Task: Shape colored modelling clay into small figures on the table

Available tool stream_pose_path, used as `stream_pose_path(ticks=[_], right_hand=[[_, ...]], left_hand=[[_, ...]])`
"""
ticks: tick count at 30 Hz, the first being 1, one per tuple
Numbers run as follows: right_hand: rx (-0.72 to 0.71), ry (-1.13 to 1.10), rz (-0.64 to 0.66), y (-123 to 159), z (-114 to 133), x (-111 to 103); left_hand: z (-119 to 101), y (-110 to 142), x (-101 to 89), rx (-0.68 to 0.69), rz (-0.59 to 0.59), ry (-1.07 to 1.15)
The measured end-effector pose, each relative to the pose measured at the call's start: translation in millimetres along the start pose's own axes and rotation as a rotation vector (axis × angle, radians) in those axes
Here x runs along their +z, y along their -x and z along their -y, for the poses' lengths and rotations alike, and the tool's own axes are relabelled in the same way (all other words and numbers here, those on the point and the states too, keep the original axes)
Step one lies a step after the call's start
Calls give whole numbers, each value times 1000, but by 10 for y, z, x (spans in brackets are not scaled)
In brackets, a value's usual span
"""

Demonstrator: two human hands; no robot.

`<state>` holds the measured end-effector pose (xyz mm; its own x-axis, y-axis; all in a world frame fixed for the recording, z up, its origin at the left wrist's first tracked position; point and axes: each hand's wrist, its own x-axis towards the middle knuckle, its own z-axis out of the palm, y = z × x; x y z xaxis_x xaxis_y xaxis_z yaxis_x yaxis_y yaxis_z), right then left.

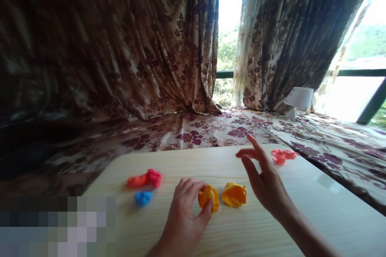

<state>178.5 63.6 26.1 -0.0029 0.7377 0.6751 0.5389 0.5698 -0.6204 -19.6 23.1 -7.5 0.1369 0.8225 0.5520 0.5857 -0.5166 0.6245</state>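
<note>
My left hand (pixel 187 209) pinches a yellow lump of modelling clay (pixel 209 198) between thumb and fingers, low over the pale wooden table (pixel 169 233). Just right of it lies a second yellow clay piece (pixel 234 195), hollowed like a small cup and touched by neither hand. Above and to the right of that piece, my right hand (pixel 263 176) is raised with its fingers apart and nothing in them. Beyond its fingers, near the far right edge, is a thin pinkish-red clay piece (pixel 282 156).
Left of my hands lie an orange-red and pink clay piece (pixel 145 179) and a blue clay lump (pixel 142 198). Patterned fabric (pixel 193 134) spreads behind the table, with a small white lamp (pixel 298 98) at the back right. Floral curtains (pixel 144 40) hang by the windows.
</note>
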Motion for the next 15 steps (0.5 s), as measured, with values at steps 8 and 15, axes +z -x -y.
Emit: stream_pose_path(ticks=[8,15], right_hand=[[-73,-187,593,142,244,82],[-13,-241,612,137,257,77]], left_hand=[[-82,-14,-37,-11,155,66],[-91,-13,-44,-90,211,177]])
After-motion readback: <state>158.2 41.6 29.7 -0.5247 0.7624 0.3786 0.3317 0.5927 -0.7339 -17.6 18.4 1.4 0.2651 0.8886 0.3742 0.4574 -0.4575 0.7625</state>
